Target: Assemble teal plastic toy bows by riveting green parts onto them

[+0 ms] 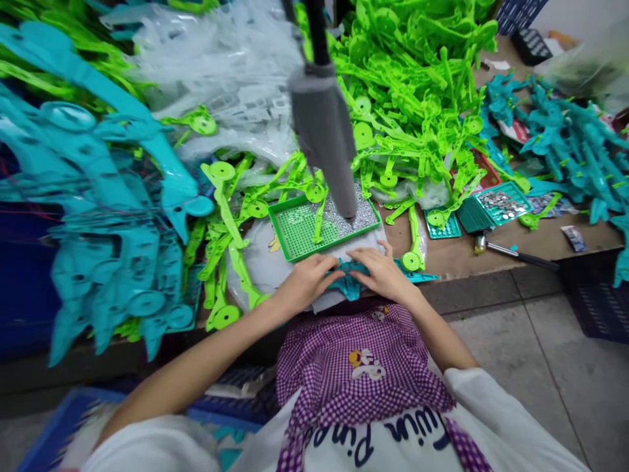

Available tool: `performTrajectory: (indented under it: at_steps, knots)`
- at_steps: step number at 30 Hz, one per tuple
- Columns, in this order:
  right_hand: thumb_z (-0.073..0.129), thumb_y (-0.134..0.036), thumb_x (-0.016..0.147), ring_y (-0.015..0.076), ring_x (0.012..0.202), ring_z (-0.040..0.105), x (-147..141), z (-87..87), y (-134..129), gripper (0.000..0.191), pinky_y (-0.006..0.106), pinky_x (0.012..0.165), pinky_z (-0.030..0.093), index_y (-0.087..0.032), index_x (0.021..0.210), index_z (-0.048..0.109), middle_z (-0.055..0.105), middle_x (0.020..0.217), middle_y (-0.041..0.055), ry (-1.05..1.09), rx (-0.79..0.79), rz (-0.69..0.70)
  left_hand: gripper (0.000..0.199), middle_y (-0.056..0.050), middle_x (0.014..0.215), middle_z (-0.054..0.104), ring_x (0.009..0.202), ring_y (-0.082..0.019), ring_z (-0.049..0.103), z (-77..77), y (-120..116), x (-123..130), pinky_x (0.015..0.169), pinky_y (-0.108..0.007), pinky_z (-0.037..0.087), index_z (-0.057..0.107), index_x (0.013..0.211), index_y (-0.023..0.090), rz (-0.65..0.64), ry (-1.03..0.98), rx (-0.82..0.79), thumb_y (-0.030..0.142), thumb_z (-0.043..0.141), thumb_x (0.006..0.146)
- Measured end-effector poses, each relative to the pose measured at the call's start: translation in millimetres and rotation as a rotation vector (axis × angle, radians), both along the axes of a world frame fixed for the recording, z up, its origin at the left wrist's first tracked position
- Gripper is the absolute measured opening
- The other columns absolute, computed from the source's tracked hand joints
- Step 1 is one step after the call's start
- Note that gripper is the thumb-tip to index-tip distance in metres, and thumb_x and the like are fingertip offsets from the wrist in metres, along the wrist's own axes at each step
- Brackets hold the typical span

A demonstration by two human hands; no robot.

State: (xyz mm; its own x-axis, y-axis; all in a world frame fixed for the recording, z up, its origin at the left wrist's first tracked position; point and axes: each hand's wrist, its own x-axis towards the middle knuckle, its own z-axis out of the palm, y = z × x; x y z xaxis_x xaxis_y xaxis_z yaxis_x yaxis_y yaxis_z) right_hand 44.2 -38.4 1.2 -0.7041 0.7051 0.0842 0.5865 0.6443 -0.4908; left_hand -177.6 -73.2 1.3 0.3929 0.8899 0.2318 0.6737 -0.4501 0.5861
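Both hands meet at the table's front edge over a teal plastic part (pixel 350 286) with a pointed end that sticks out to the right. My left hand (pixel 310 280) has its fingers curled onto the part's left side. From the other side, my right hand (pixel 378 270) grips it with bent fingers, thumb low against the middle. The fingers cover much of the part. Just beyond them lies a green perforated tray (pixel 291 229) with many small silver pieces and a lime-green plastic arm (pixel 320 216) in it. A grey hanging tool (pixel 324 131) points down above the tray.
Lime-green parts (pixel 413 98) are heaped at the back, and teal parts (pixel 113 216) are stacked at left. Clear plastic pieces (pixel 221 72) lie behind. At right are a hammer (pixel 511 252), a small teal tray (pixel 515 196) of metal discs, and more teal parts (pixel 560 137).
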Motion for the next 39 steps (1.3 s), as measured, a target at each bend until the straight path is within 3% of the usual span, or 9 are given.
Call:
performTrajectory:
  at_steps: [4, 8, 11, 14, 20, 24, 28, 33, 39]
  knots:
    - [0.051, -0.032, 0.098, 0.0186, 0.098, 0.066, 1, -15.4, 9, 0.021, 0.044, 0.11, 0.023, -0.02, 0.103, 0.068, 0.074, 0.101, 0.0052, 0.003, 0.036, 0.006, 0.025, -0.005, 0.088, 0.073, 0.073, -0.017, 0.067, -7.0, -22, 2, 0.073, -0.029, 0.053, 0.065, 0.105, 0.019, 0.22, -0.126, -0.173, 0.038, 0.051, 0.096]
    - [0.055, -0.031, 0.096, 0.0218, 0.106, 0.063, 4, -6.7, 11, 0.021, 0.045, 0.105, 0.027, -0.02, 0.108, 0.067, 0.072, 0.108, 0.0077, 0.011, 0.095, -0.082, 0.031, -0.003, 0.082, 0.073, 0.066, -0.016, 0.065, -14.4, -34, 19, 0.065, -0.026, 0.052, 0.068, 0.102, 0.019, 0.434, -0.417, -0.347, 0.044, 0.056, 0.089]
    - [0.061, -0.034, 0.092, 0.026, 0.112, 0.06, 4, 5.8, -16, 0.036, 0.044, 0.098, 0.036, -0.019, 0.125, 0.06, 0.067, 0.118, 0.0123, 0.102, 0.256, -0.113, 0.036, -0.001, 0.068, 0.069, 0.063, -0.016, 0.064, -15.8, -35, 29, 0.059, -0.025, 0.05, 0.066, 0.099, 0.017, 0.615, -0.619, -0.416, 0.048, 0.062, 0.082]
    - [0.058, -0.028, 0.094, 0.0183, 0.084, 0.065, -2, 0.2, -56, 0.028, 0.031, 0.078, 0.046, -0.019, 0.12, 0.062, 0.07, 0.09, 0.0063, 0.265, 0.288, -0.17, 0.039, 0.0, 0.063, 0.067, 0.06, -0.016, 0.064, -12.9, -36, 32, 0.057, -0.024, 0.049, 0.064, 0.1, 0.017, 0.684, -0.676, -0.466, 0.048, 0.067, 0.077]
    - [0.053, -0.032, 0.097, 0.0166, 0.072, 0.065, -26, -41.5, -81, 0.033, 0.027, 0.067, 0.049, -0.015, 0.123, 0.06, 0.07, 0.085, 0.0071, 0.147, 0.203, -0.163, 0.042, -0.005, 0.076, 0.073, 0.069, -0.018, 0.069, 0.4, -61, 27, 0.063, -0.027, 0.054, 0.064, 0.11, 0.016, 0.452, -0.631, -0.571, 0.05, 0.055, 0.086]
    - [0.048, -0.026, 0.099, 0.0146, 0.069, 0.063, -27, -43.3, -75, 0.025, 0.026, 0.067, 0.046, -0.016, 0.114, 0.065, 0.069, 0.08, 0.0054, 0.059, 0.288, -0.086, 0.039, -0.007, 0.093, 0.076, 0.079, -0.02, 0.072, 23.7, -65, 8, 0.076, -0.031, 0.056, 0.066, 0.109, 0.018, 0.402, -0.403, -0.468, 0.048, 0.048, 0.092]
    - [0.047, -0.022, 0.099, 0.0135, 0.065, 0.06, -29, -37.4, -77, 0.024, 0.027, 0.063, 0.041, -0.017, 0.111, 0.066, 0.066, 0.076, 0.0039, -0.036, 0.329, -0.069, 0.036, -0.006, 0.1, 0.075, 0.086, -0.021, 0.071, 48.3, -18, 11, 0.076, -0.03, 0.052, 0.063, 0.115, 0.02, 0.214, -0.082, -0.389, 0.046, 0.051, 0.093]
    - [0.049, -0.018, 0.097, 0.0148, 0.067, 0.062, -40, -33.3, -81, 0.019, 0.028, 0.059, 0.038, -0.017, 0.094, 0.067, 0.067, 0.077, 0.0048, -0.127, 0.314, -0.125, 0.054, -0.008, 0.087, 0.074, 0.081, -0.026, 0.068, 48.3, 46, 55, 0.065, -0.029, 0.045, 0.059, 0.121, 0.017, -0.185, 0.437, -0.554, 0.039, 0.077, 0.075]
    - [0.043, -0.021, 0.1, 0.0133, 0.067, 0.062, -41, -30.1, -81, 0.024, 0.027, 0.061, 0.041, -0.016, 0.108, 0.065, 0.065, 0.076, 0.0028, -0.124, 0.274, -0.149, 0.039, -0.002, 0.078, 0.073, 0.075, -0.018, 0.066, 34.9, 68, 54, 0.066, -0.025, 0.04, 0.064, 0.112, 0.017, -0.275, 0.303, -0.631, 0.018, 0.071, 0.073]
